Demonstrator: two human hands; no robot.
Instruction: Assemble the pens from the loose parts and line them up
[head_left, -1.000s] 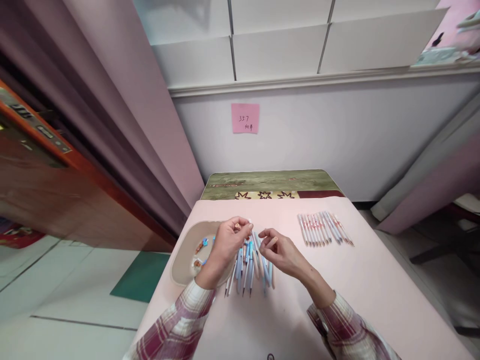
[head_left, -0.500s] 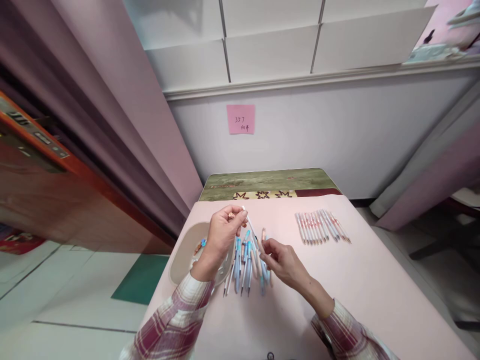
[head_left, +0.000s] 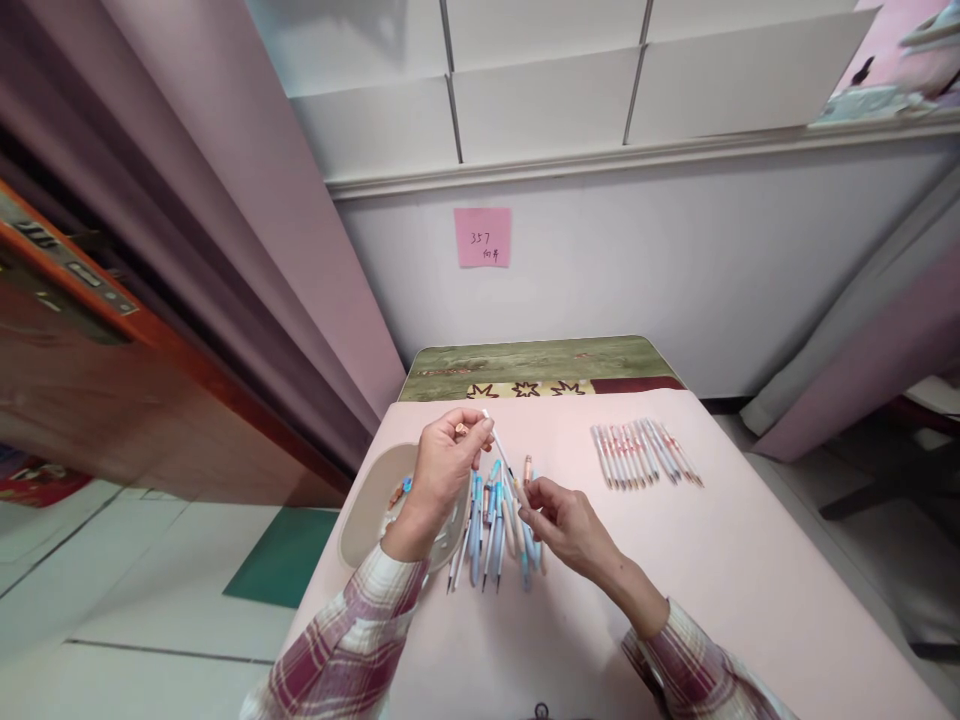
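My left hand (head_left: 441, 462) is closed, pinching the upper end of a thin white pen refill (head_left: 500, 440). A small orange-brown piece (head_left: 460, 430) also sits among its fingers, mostly hidden. My right hand (head_left: 574, 528) is closed on a pale pen barrel (head_left: 521, 492), and the refill slants down to the barrel's top; how far inside it reaches I cannot tell. Beneath both hands lies a pile of blue and peach pen barrels (head_left: 475, 565) with white refills and dark tips. To the left, partly behind my left forearm, stands a beige tub (head_left: 360, 510) holding small pieces.
A row of assembled-looking pens (head_left: 637, 455) lies on the right of the pink table cover (head_left: 585, 640). Behind it is a green patterned tabletop (head_left: 525, 357) against the wall, where a pink note (head_left: 482, 238) is stuck. A curtain and a wooden door (head_left: 172, 400) are at left.
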